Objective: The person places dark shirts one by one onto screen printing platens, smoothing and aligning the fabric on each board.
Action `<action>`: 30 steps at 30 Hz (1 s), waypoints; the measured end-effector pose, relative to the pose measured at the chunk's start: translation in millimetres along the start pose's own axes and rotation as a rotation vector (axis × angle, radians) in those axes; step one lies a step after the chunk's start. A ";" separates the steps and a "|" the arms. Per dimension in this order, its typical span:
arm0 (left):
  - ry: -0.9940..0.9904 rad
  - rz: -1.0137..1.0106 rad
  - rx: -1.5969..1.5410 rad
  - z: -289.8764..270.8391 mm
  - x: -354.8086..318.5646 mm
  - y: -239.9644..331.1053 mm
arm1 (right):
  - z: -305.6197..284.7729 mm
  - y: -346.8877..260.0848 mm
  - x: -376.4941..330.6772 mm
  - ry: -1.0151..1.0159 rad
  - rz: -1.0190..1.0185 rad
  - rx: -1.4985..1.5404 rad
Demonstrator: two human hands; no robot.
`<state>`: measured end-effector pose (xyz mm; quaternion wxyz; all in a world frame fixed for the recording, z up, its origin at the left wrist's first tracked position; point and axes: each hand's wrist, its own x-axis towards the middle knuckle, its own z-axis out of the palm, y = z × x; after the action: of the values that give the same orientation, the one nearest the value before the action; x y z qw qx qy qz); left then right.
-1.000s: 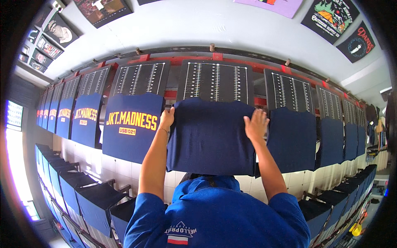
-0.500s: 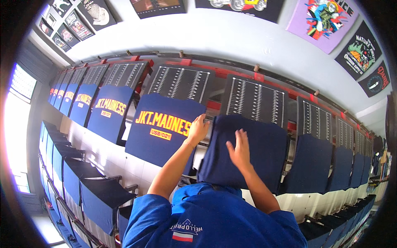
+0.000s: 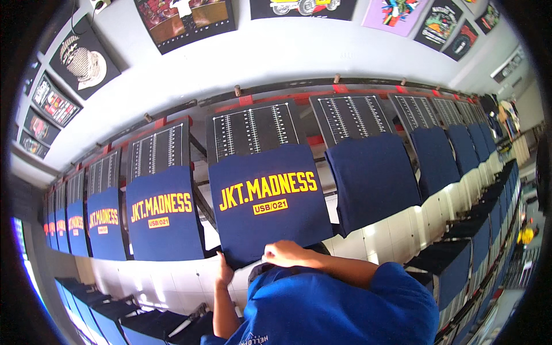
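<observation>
So the navy printed shirt (image 3: 267,207) was stretched over its tilted board in the long row under the wall, plain navy shirt (image 3: 374,175) beside it. We'd call it light, soft and floppy, nothing fragile except maybe the yellow print if that was wet, so the bottom hem looked like the place to take it. Our right hand (image 3: 287,253) was curled closed on that hem, and our left hand (image 3: 224,276) was pinching the lower left corner. The blue sleeve (image 3: 345,305) hid the hem's underside, and we couldn't make out the fingertips.
</observation>
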<state>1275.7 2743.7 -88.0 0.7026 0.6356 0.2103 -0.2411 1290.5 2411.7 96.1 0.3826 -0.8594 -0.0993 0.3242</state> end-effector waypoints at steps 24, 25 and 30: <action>-0.607 2.034 0.253 231.8 -297.8 438.0 | 9.0 -38.7 -32.9 0.463 -0.145 0.596; -0.620 2.057 0.230 245.5 -301.0 438.7 | 19.2 -24.8 -32.4 0.455 -0.145 0.644; -0.635 2.058 0.152 254.2 -295.6 431.9 | 22.3 -6.4 -26.8 0.426 -0.128 0.544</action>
<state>1299.6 2544.7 458.2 0.5491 0.4578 -0.6321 0.2988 1256.2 2418.0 102.5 0.6293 -0.7664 0.0192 0.1276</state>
